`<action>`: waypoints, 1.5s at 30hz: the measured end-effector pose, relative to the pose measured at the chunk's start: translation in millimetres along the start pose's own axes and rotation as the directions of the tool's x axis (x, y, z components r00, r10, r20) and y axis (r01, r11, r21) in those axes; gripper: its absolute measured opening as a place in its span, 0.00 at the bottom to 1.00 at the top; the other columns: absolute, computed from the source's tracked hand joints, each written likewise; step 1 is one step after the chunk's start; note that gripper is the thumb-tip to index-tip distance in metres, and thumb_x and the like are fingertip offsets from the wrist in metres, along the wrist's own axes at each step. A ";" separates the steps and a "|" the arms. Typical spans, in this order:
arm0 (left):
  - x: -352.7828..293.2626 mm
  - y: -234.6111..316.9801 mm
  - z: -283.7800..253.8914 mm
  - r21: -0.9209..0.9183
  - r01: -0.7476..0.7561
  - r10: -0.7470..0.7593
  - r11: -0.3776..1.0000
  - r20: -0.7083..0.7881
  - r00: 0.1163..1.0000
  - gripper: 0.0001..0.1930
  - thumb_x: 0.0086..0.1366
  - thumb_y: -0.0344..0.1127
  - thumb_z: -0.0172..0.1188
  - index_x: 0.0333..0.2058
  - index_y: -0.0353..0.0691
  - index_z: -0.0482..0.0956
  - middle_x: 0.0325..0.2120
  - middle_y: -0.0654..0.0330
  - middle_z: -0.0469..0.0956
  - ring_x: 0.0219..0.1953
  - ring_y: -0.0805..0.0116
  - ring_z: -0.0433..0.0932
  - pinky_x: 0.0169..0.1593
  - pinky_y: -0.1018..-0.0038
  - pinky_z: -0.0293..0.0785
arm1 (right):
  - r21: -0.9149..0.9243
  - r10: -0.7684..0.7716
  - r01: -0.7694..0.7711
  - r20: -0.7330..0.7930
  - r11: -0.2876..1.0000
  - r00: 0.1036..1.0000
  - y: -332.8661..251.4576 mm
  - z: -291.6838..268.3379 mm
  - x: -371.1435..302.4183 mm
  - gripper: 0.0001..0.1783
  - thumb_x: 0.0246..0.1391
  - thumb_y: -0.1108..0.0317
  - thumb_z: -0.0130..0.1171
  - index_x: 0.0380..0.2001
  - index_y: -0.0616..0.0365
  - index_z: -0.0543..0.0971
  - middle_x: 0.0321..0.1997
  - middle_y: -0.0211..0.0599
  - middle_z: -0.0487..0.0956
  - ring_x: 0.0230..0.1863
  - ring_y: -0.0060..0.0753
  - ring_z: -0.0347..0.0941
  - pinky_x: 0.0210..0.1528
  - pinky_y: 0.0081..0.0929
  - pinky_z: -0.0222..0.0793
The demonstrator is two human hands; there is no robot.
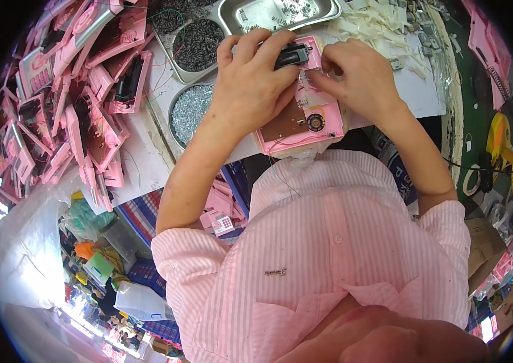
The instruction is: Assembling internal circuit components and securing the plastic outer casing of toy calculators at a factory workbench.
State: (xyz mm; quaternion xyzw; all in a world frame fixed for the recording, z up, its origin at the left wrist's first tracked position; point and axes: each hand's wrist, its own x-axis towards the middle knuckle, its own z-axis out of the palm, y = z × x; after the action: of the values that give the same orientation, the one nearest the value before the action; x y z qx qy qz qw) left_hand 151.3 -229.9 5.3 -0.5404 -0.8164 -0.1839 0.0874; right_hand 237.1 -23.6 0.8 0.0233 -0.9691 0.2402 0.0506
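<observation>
A pink plastic housing part (292,144) lies in front of me at the table's edge, its inside facing up. It carries a brown board (283,126), a round black piece (315,123) and thin wires. My left hand (247,81) is closed over its left side, fingers bent around a black rectangular piece (292,55) at the far end. From the right, my right hand (362,78) reaches in with curled fingers, its thumb and fingertips pinched over small metal parts (305,81) at the middle. Whatever those fingertips hold is hidden.
Pink housings (96,115) with wires are heaped at the left. A round tin of small silvery pieces (193,112), a tray of dark springs (199,45) and a metal tray (250,18) stand beyond my left hand. Pale plastic strips (368,24) lie at the far right.
</observation>
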 end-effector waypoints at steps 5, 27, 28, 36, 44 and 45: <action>-5.4 2.7 9.5 0.012 0.035 -0.035 0.999 -0.034 0.999 0.15 0.48 0.38 0.71 0.38 0.57 0.87 0.59 0.64 0.73 0.58 0.55 0.68 0.61 0.56 0.58 | -0.161 0.005 -0.005 0.000 0.987 1.000 -10.5 -3.5 3.3 0.14 0.47 0.56 0.63 0.25 0.57 0.81 0.27 0.42 0.82 0.33 0.47 0.80 0.33 0.43 0.78; -6.3 0.1 -1.6 -0.048 -0.296 0.300 0.954 0.125 0.946 0.29 0.51 0.53 0.67 0.49 0.44 0.82 0.60 0.65 0.71 0.59 0.65 0.68 0.64 0.52 0.58 | 0.503 0.421 -0.077 -0.619 0.861 0.663 231.0 -126.1 108.0 0.08 0.49 0.73 0.59 0.35 0.59 0.83 0.29 0.39 0.82 0.24 0.34 0.77 0.30 0.30 0.72; -7.5 -4.0 -3.7 -0.042 -0.328 0.330 0.944 0.175 0.928 0.29 0.52 0.54 0.66 0.49 0.44 0.82 0.60 0.65 0.71 0.59 0.65 0.68 0.65 0.52 0.58 | 0.568 0.496 -0.089 -0.619 0.818 0.608 256.7 -135.5 118.5 0.08 0.50 0.73 0.59 0.35 0.59 0.82 0.29 0.39 0.82 0.25 0.33 0.76 0.30 0.30 0.72; -15.7 -21.5 -8.1 0.123 -0.425 0.363 0.897 0.344 0.866 0.35 0.64 0.67 0.47 0.62 0.53 0.74 0.67 0.69 0.66 0.70 0.65 0.60 0.72 0.39 0.35 | 0.901 0.715 0.048 -0.374 0.432 0.591 333.8 -171.4 129.2 0.06 0.57 0.72 0.58 0.36 0.62 0.81 0.30 0.36 0.80 0.26 0.28 0.73 0.31 0.27 0.70; -19.0 -16.8 -3.8 -0.013 -0.271 0.256 0.962 0.382 0.888 0.37 0.58 0.66 0.56 0.65 0.65 0.69 0.70 0.72 0.61 0.75 0.69 0.49 0.72 0.38 0.37 | 0.951 0.634 0.228 -0.308 0.207 0.710 290.3 -163.5 25.0 0.06 0.64 0.72 0.58 0.37 0.64 0.79 0.31 0.33 0.79 0.27 0.23 0.69 0.31 0.25 0.67; -19.5 -15.8 -5.6 -0.013 -0.256 0.238 0.967 0.412 0.879 0.35 0.60 0.65 0.55 0.65 0.66 0.69 0.71 0.72 0.59 0.76 0.68 0.47 0.72 0.37 0.38 | 0.944 0.619 0.236 -0.330 0.231 0.713 247.6 -151.9 16.1 0.06 0.65 0.72 0.57 0.37 0.64 0.78 0.30 0.34 0.78 0.26 0.22 0.68 0.31 0.25 0.66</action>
State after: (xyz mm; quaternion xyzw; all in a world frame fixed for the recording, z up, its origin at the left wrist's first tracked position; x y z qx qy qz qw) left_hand 144.4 -254.2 0.6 -0.6645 -0.7446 -0.0364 -0.0518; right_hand 217.1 265.9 21.4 -0.1704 -0.5189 0.7694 0.3313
